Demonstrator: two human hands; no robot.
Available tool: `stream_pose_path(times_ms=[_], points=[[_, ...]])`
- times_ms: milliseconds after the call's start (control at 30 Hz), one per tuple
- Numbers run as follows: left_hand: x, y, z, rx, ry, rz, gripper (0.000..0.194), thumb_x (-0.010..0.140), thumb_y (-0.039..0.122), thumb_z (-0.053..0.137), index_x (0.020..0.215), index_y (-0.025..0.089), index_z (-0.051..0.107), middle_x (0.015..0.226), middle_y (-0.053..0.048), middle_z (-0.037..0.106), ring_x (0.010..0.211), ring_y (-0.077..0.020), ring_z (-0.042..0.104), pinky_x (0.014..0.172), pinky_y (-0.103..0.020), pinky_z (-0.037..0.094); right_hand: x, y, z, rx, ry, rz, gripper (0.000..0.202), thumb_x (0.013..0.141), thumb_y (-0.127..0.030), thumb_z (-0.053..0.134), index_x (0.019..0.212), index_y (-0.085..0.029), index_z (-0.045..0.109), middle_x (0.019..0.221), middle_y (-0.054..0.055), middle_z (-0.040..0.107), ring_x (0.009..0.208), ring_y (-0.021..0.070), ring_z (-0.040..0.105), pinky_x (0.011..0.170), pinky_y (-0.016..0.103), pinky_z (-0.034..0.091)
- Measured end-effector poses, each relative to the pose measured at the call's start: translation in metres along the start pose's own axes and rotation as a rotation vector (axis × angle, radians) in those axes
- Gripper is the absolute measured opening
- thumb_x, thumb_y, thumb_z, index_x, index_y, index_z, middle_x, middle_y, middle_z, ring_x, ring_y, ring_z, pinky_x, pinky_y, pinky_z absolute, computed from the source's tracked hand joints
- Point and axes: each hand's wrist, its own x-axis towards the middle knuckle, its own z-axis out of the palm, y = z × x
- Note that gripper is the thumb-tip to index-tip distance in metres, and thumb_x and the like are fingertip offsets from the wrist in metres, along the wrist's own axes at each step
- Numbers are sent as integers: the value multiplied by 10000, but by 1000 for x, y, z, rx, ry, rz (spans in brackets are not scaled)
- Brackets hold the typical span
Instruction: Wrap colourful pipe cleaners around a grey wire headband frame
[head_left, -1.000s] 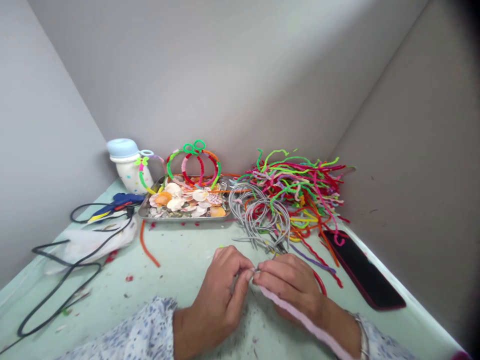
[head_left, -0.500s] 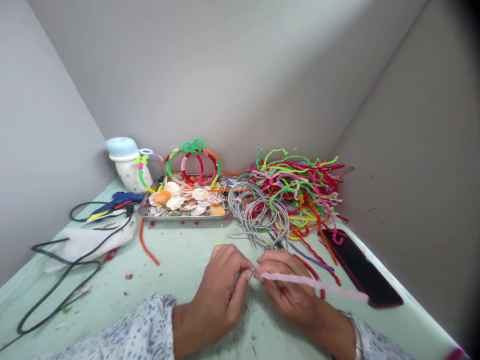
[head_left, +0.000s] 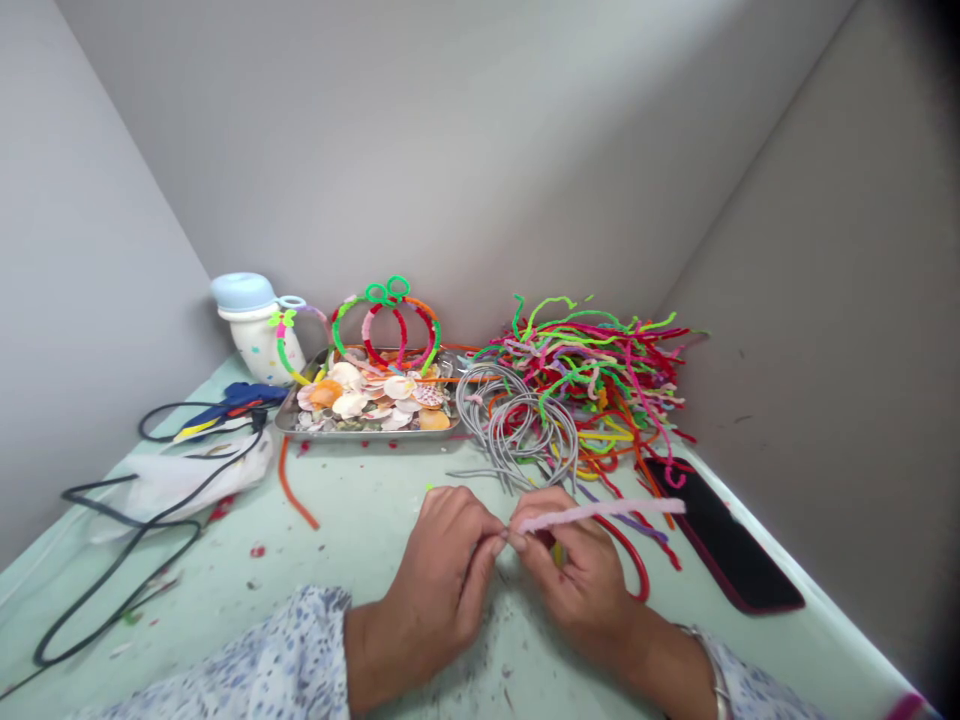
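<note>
My left hand is closed, its thumb and forefinger pinched together over the table's middle. My right hand pinches too, its fingertips meeting the left ones. A fuzzy pale pink pipe cleaner runs from between the fingertips across the right forefinger, its free end pointing right. The fingers hide its inner end. A bit of yellow shows under my right hand; what it belongs to is hidden. Just beyond my right hand lie coils of grey wire, and a red pipe cleaner curves out beside it.
A metal tray of shells stands at the back, with colourful pipe-cleaner hoops above it. A white bottle is behind left. Piled pipe cleaners, a black phone-like slab and a dark cable flank the hands.
The free end of the pink pipe cleaner has swung up and away from me. My right hand has turned slightly; my left hand stays almost where it was.
</note>
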Motion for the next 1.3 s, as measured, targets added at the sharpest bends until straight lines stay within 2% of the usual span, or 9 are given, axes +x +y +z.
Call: stream_pose_path(times_ms=[167,300,500,833,1300], points=[[1,-2,1,27,-2,8,130,929,93,411,922,183,504,839,-31,516,800,-194,457,751,-357,331,2,-2,2,39,-41,179,113,927,-219,536,835,-199,598,848,34,605,729,161,578,664,286,457],[-1,-4,2,50,-15,6,128,927,88,407,898,182,490,831,-30,510,795,-192,449,748,-360,329,1,-2,4,61,-52,261,128,929,-262,540,843,-197,610,865,42,611,784,174,591,700,291,463],[-1,-5,2,49,-29,-5,137,927,92,407,863,187,482,831,-28,511,803,-194,452,751,-368,328,0,-6,5,212,-118,434,183,957,-319,493,851,-191,569,753,-13,539,540,104,543,549,245,449],[-2,-5,4,84,15,-47,80,892,129,476,837,186,478,800,-26,509,781,-199,462,732,-371,331,2,-2,5,330,-171,519,220,954,-355,509,833,-188,587,576,-49,524,524,113,526,546,231,431],[-1,-3,3,125,22,-29,83,857,141,467,792,192,460,757,-27,486,746,-205,457,700,-370,335,-1,-3,6,304,-164,463,185,940,-305,520,806,-190,575,635,-36,532,542,113,527,554,232,433]])
